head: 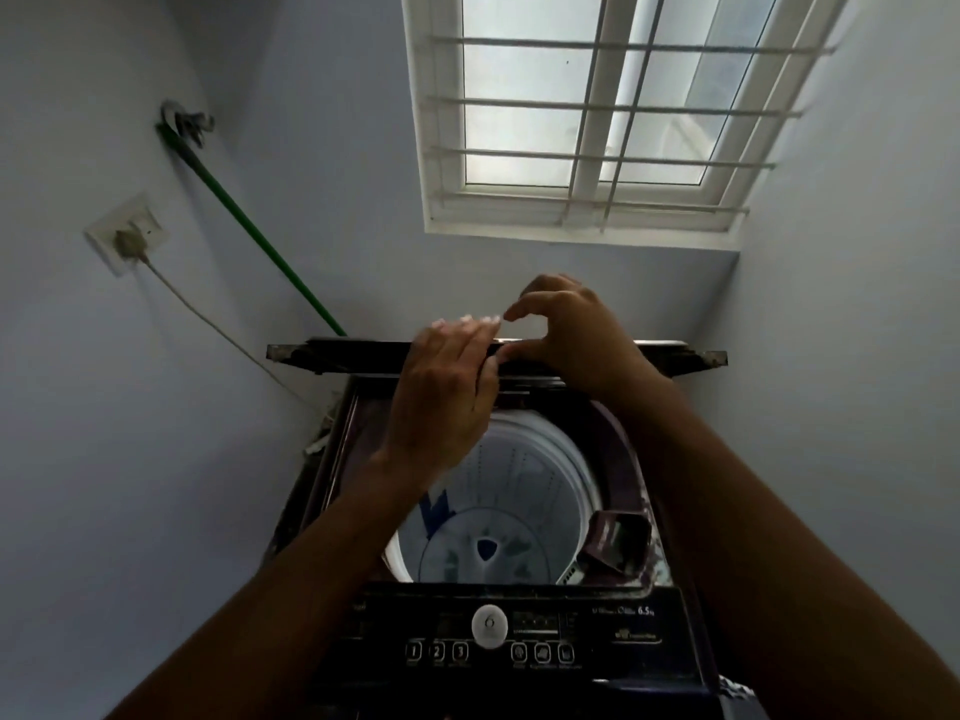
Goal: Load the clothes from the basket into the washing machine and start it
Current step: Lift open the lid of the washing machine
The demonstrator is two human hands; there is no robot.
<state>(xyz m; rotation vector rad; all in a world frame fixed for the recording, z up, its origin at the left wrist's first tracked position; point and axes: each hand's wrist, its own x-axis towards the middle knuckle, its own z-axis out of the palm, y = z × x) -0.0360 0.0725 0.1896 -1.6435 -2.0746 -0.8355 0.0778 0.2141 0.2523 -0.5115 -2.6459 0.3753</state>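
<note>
Top-loading washing machine (498,511) seen from above, standing in a corner below a barred window (613,111). The lid (332,352) is raised and folded back, so that its dark edge runs as a horizontal bar across the rear of the opening. Both hands are at the middle of this edge. The left hand (444,392) lies back-up over the lid, its fingers straight and close together, their tips passing over the top of the edge. The right hand (571,335) is just beside it, index finger and thumb curved toward each other in a wide arc, the thumb touching the lid edge; whether the remaining fingers grip the lid cannot be told. The fingertips of the 2 hands nearly meet.

Below the forearms the white drum (524,491) is open, with a pulsator at its base and a small blue patch on its left wall; no clothing can be made out inside. A dark detergent compartment (621,545) sits at the right rim of the opening. The control panel (613,631) at the near side carries a white round button (489,626) and a row of keys marked 1, 2 and 3. The basket is out of view.

On the left wall are a socket with plug and cable (127,241) and a green pole (249,231) leaning into the corner behind the machine.
</note>
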